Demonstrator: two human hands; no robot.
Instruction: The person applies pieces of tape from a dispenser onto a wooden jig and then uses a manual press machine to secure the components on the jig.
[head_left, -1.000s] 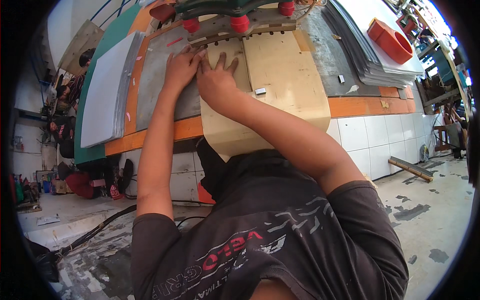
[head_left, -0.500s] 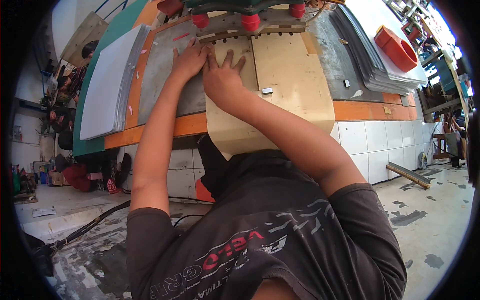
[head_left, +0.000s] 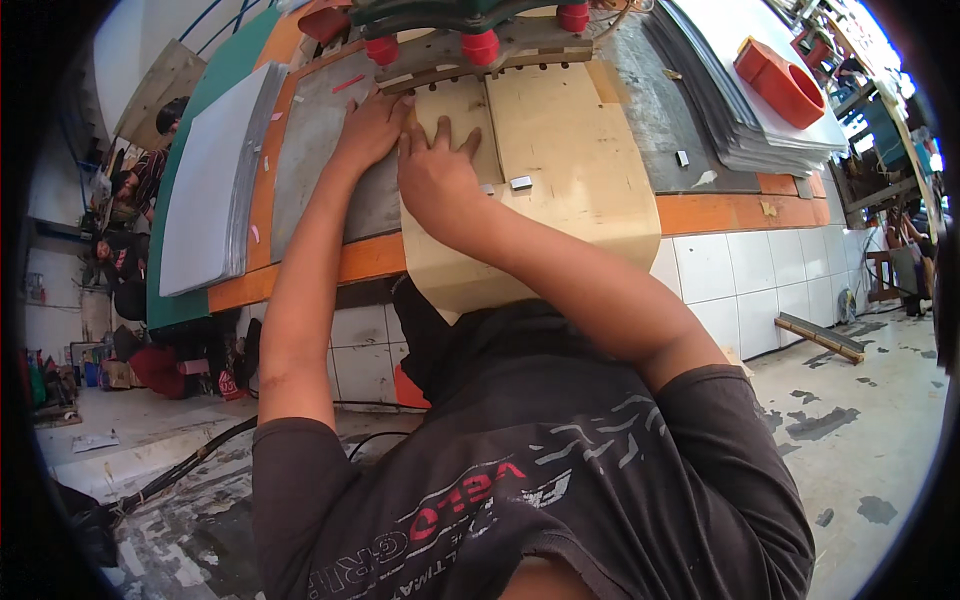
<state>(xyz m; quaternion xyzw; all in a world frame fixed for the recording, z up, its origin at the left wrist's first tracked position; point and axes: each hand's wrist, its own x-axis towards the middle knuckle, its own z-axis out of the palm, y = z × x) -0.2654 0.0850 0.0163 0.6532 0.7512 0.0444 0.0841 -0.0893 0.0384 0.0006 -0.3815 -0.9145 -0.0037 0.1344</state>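
Observation:
A smooth, cream-coloured board (head_left: 575, 150) lies across the worktable and overhangs its front edge toward me. A narrow seam or step runs lengthwise through it. My right hand (head_left: 438, 185) rests on its left part, palm down with fingers spread. Close by on the left, my left hand (head_left: 372, 130) lies at the board's left edge, its fingers stretched forward; some fingertips are hard to make out. A small pale block (head_left: 521, 183) sits on the board to the right of my right hand. Another small light piece (head_left: 487, 189) shows right beside that hand.
Beyond the board stands a green machine frame with red knobs (head_left: 479, 48). White sheets are stacked at the left (head_left: 215, 185); another stack (head_left: 740, 135) at the right bears an orange-red holder (head_left: 780, 82). A second small block (head_left: 683, 158) lies on the dark tabletop. People sit far left.
My right hand has slid slightly toward me over the board, and a small light piece now shows beside it. My left hand's fingers are less spread. The whole view has shifted a little.

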